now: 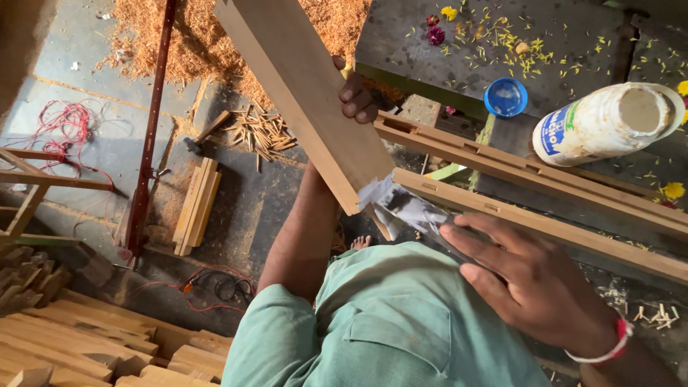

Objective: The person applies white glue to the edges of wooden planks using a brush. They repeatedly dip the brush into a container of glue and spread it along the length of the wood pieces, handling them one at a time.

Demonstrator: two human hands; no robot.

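Left hand [356, 97] grips long pale wooden plank [301, 93], raised slantwise over floor. Right hand [527, 276] presses glue-smeared flat blade [408, 209] against plank's lower end, above wooden frame rails [530, 179].

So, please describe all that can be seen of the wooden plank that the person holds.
The wooden plank is a long, flat, pale board with smooth faces and straight edges. It slants from the upper edge of the view down to the right. The left hand grips its far edge. At its lower end, a white-smeared tenon is touched by a tool in the right hand.
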